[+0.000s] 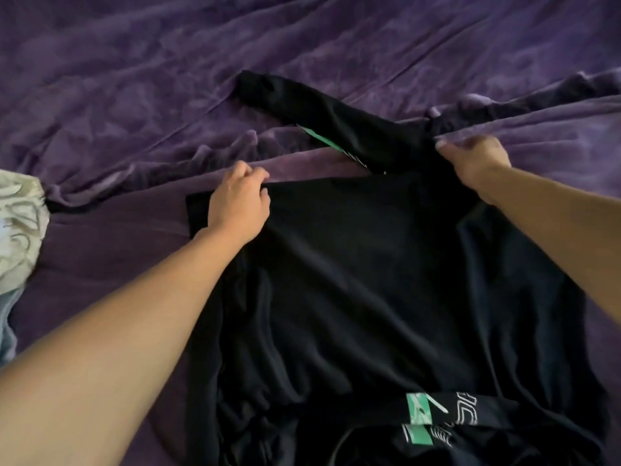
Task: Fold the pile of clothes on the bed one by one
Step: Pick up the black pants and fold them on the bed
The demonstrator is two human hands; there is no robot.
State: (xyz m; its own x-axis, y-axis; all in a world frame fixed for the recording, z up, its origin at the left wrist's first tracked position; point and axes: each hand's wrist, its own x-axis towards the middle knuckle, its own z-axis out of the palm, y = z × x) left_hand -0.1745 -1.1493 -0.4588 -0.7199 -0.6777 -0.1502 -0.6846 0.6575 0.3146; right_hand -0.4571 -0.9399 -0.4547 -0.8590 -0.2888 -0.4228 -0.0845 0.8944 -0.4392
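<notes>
My left grip (238, 200) and right grip (473, 159) each pinch the far edge of the black top (353, 264) mid-frame on the purple bed (134, 95).

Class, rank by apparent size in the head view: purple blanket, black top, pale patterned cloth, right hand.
1. purple blanket
2. black top
3. pale patterned cloth and right hand look alike; the cloth is cropped, so unranked.

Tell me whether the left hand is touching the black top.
Touching. The head view shows the left hand with fingers curled over the far edge of the black top, pinching the fabric.
</notes>
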